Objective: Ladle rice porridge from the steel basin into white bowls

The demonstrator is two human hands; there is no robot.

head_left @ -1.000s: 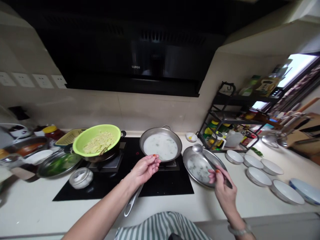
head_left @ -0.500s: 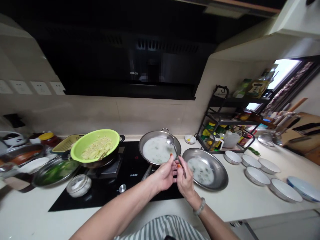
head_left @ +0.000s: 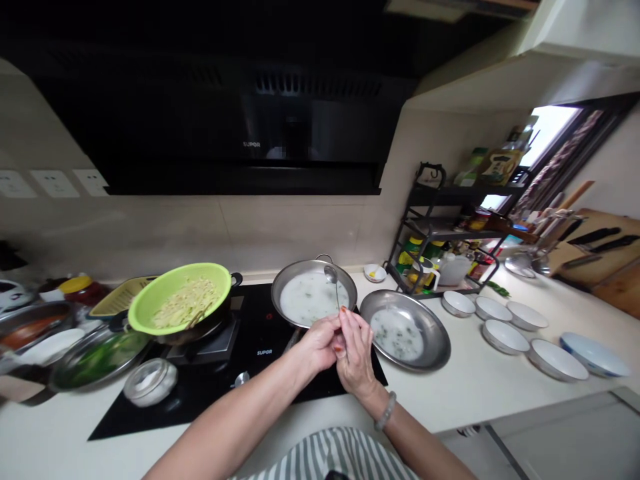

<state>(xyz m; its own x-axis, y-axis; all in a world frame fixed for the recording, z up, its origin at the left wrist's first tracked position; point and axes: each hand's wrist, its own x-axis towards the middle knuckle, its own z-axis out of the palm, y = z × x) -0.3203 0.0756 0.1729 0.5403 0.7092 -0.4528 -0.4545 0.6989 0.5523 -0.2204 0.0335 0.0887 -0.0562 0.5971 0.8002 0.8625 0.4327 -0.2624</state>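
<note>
Over the wok of milky broth with green flecks (head_left: 313, 293) on the stove, a long-handled metal spoon (head_left: 331, 274) points away from me. My right hand (head_left: 356, 352) is closed round its handle. Against it presses my left hand (head_left: 323, 341), its fingers curled in; whatever lies in them is hidden between the two hands. To the right, a steel pan (head_left: 436, 339) tilts on the counter with similar pale liquid and green bits. A small white dish with something yellow (head_left: 375, 273) stands behind it.
Left on the stove, a lime-green colander (head_left: 141, 315) of pale food sits over a dark pan. Near it are a glass jar (head_left: 150, 382) and a dish of greens (head_left: 103, 357). Several white bowls (head_left: 505, 337) stand right, before a black spice rack (head_left: 430, 227). A range hood (head_left: 250, 120) hangs overhead.
My hands have drawn closer together, and the right hand has turned more upright against the left. The spoon's handle now stands straighter. The whole view has shifted slightly rightward.
</note>
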